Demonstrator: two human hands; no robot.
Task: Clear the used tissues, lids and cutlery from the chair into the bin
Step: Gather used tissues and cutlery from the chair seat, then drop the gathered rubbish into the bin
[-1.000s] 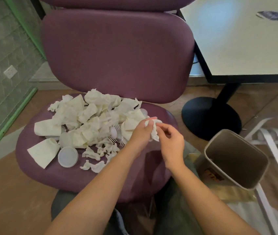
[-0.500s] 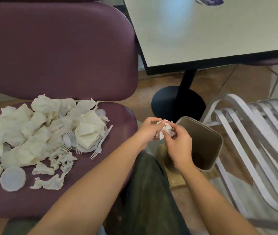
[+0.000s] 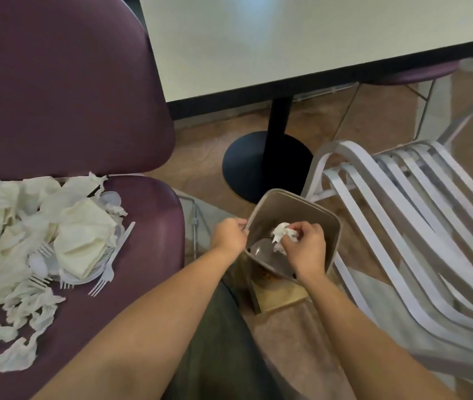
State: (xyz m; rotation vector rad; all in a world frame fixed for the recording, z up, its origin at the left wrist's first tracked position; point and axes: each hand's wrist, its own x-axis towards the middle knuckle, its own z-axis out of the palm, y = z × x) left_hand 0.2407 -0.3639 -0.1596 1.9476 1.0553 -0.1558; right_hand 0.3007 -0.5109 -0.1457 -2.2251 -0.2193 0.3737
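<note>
My right hand (image 3: 304, 249) holds a crumpled white tissue (image 3: 280, 234) in its curled fingers, over the open mouth of the tan bin (image 3: 316, 215) on the floor. At the bin's left rim is my left hand (image 3: 229, 236), fingers curled, touching the edge; whether it grips the rim is unclear. On the purple chair seat (image 3: 142, 226) at the left lies a heap of used tissues (image 3: 82, 232) with several white plastic forks (image 3: 111, 264) and clear lids (image 3: 111, 197) among them. Torn tissue strips (image 3: 27, 310) lie nearer the seat's front.
A white table (image 3: 287, 39) on a black pedestal base (image 3: 261, 166) stands behind the bin. A white slatted chair (image 3: 420, 226) sits right of the bin, close to its rim. My dark-trousered knee (image 3: 215, 342) is between the purple chair and the bin.
Both hands carried the crumpled tissue from the chair seat rightwards to the bin. The left hand let go of it and now sits at the bin's rim; the view swung right.
</note>
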